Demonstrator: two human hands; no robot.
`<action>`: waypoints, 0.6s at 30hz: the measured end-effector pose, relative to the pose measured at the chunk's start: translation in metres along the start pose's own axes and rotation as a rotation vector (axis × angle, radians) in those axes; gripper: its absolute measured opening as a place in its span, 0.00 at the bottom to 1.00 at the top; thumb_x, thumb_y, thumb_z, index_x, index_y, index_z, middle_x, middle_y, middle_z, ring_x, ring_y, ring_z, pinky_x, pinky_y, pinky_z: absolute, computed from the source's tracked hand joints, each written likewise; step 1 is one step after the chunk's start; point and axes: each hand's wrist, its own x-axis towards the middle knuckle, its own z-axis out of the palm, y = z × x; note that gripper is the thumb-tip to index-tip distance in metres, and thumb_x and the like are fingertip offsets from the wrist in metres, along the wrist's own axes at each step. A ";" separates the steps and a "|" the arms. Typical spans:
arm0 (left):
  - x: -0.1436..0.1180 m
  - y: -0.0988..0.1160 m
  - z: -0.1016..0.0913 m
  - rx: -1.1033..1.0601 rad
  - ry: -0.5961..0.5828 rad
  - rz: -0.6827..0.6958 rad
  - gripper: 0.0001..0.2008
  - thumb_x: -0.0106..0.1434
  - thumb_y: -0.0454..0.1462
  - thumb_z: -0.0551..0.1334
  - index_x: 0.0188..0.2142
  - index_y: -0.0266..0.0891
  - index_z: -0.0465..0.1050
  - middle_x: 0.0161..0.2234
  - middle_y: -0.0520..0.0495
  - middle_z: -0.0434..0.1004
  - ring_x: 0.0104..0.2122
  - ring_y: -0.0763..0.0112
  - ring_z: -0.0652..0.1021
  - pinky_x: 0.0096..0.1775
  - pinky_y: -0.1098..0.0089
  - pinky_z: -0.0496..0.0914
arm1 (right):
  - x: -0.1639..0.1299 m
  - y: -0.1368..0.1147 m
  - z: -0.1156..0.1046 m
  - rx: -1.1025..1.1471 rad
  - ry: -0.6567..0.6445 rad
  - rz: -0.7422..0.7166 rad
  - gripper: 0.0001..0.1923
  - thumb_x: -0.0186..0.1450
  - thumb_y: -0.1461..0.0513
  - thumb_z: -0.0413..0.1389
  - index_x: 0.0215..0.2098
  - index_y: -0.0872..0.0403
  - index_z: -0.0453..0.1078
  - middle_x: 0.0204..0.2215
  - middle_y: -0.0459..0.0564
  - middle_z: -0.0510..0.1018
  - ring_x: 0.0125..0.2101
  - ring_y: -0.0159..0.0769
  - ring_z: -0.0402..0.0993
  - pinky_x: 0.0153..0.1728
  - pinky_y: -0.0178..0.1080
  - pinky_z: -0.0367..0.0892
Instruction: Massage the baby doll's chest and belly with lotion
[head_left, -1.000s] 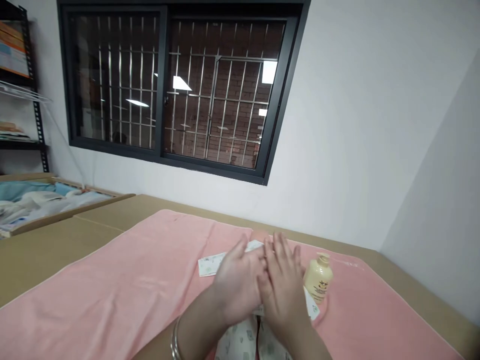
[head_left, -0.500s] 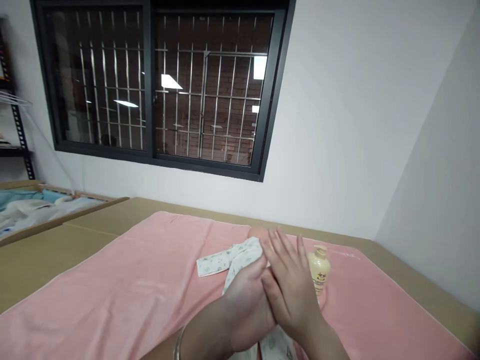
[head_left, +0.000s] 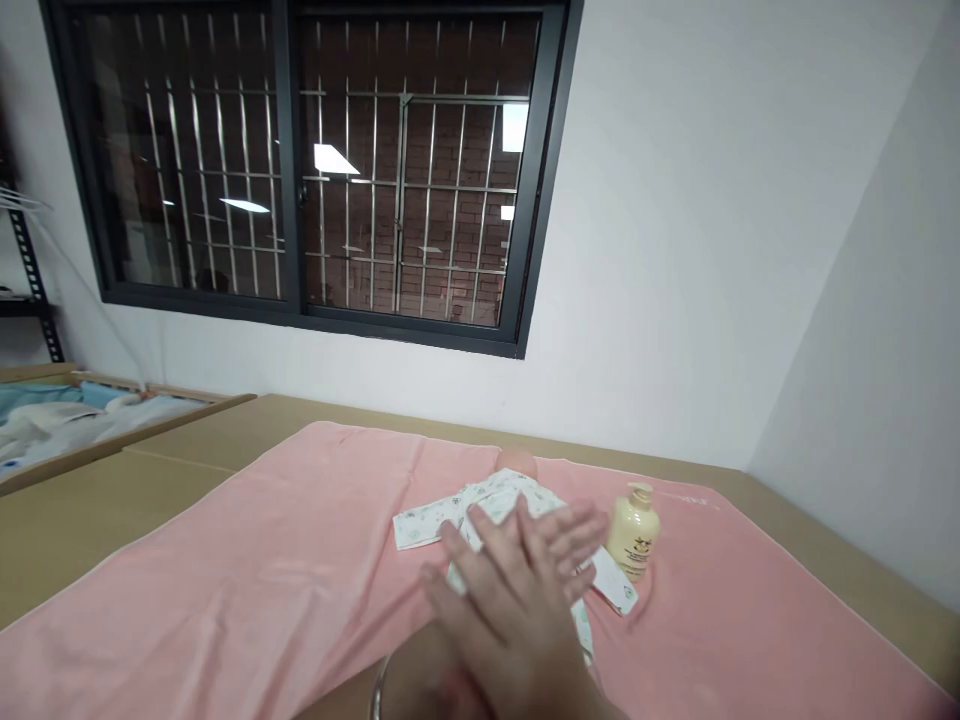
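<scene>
My right hand (head_left: 514, 610) lies across my left hand (head_left: 574, 535), palm against palm, with the fingers of both stretched out and somewhat spread. Nothing shows between them, and most of my left palm is hidden. A bracelet circles my left wrist. Beyond and partly behind the hands lies a small figure in a white printed baby outfit (head_left: 510, 487), its sleeves out to both sides. Its rounded skin-coloured head (head_left: 517, 461) shows at the far end; the face is not visible. A pale yellow pump bottle (head_left: 634, 532) stands upright to the right, close to one sleeve.
A pink blanket (head_left: 300, 540) covers much of the tan padded surface (head_left: 187, 435). Farther left is a wooden-edged bed (head_left: 217, 404) with blue and white cloths. A white wall (head_left: 637, 250) with a dark-framed barred window (head_left: 292, 200) rises behind.
My hands have slid against each other: the right has turned leftward over the left, whose fingers now point right. The outfit's right-side sleeve has come into sight. The camera view has shifted slightly.
</scene>
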 end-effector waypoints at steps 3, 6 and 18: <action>-0.004 -0.018 0.009 -0.032 -0.012 -0.010 0.24 0.66 0.51 0.51 0.57 0.49 0.68 0.59 0.49 0.67 0.65 0.57 0.56 0.64 0.55 0.53 | -0.004 0.034 -0.020 0.088 -0.154 0.095 0.26 0.70 0.51 0.42 0.63 0.50 0.58 0.63 0.52 0.60 0.65 0.50 0.49 0.64 0.63 0.37; -0.015 -0.005 0.010 -0.073 -0.203 -0.011 0.27 0.68 0.49 0.48 0.62 0.40 0.61 0.60 0.42 0.66 0.65 0.55 0.57 0.65 0.54 0.49 | -0.011 0.058 -0.022 0.050 -0.165 0.266 0.28 0.72 0.53 0.39 0.67 0.50 0.49 0.66 0.52 0.53 0.66 0.51 0.43 0.62 0.66 0.35; -0.010 0.024 -0.006 0.209 -0.018 0.378 0.34 0.68 0.55 0.39 0.62 0.39 0.59 0.61 0.41 0.65 0.64 0.57 0.60 0.64 0.50 0.52 | -0.003 -0.018 0.021 0.036 0.101 0.060 0.24 0.67 0.58 0.54 0.60 0.49 0.59 0.62 0.56 0.62 0.64 0.47 0.53 0.61 0.54 0.55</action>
